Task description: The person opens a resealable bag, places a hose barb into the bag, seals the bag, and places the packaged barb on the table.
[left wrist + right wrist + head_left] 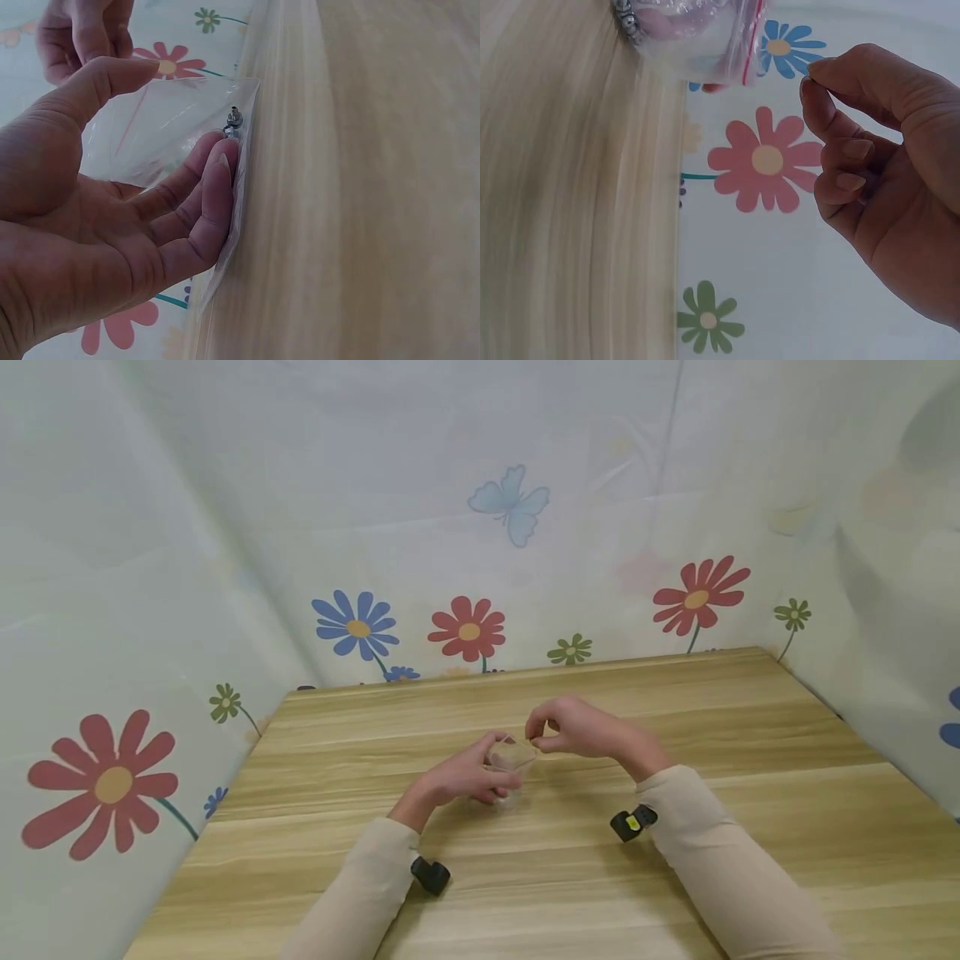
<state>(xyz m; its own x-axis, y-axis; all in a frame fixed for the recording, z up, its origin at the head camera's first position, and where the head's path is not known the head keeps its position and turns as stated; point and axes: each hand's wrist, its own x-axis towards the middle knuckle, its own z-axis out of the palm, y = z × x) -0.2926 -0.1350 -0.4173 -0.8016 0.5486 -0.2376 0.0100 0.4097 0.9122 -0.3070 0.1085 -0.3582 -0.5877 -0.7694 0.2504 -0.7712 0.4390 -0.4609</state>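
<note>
My left hand (467, 773) holds a clear plastic zip bag (513, 754) low over the wooden table. In the left wrist view, small metal fasteners (234, 117) show in the bag's lower corner by the curled fingertips, and the thumb reaches over its upper part. More shiny metal pieces (628, 21) appear at the bag's bottom in the right wrist view, and a red line runs along its zip edge. Beside the bag, my right hand (576, 727) has thumb and forefinger tips together, the other fingers curled. No object shows between those tips.
The wood-grain table (360, 743) spreads around both hands. Behind and at the sides hang pale curtains (420, 543) printed with flowers and a butterfly. A small black camera (431, 875) sits on the left wrist, another black device (632, 823) on the right.
</note>
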